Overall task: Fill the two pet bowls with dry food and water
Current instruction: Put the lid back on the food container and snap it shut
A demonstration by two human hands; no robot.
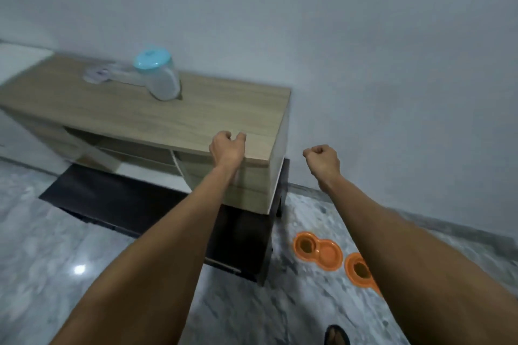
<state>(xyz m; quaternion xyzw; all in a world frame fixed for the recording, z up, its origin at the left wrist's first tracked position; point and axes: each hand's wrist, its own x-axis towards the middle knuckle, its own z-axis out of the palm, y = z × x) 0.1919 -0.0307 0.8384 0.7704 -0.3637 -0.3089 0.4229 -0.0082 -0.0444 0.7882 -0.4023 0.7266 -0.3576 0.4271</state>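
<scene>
- The cabinet (196, 115) stands against the wall, ahead and to the left.
- The bowls (318, 251), two orange double dishes, lie on the floor right of the cabinet. One is partly hidden by the right forearm, and each has one dark well of unclear contents.
- The jar (165, 84), teal-lidded, stands on the cabinet top, up and left of both hands.
- The left hand (227, 145), nearer the jar and likelier to reach it, is curled and empty at the cabinet's near edge.
- The right hand (322, 158) is an empty fist.
</scene>
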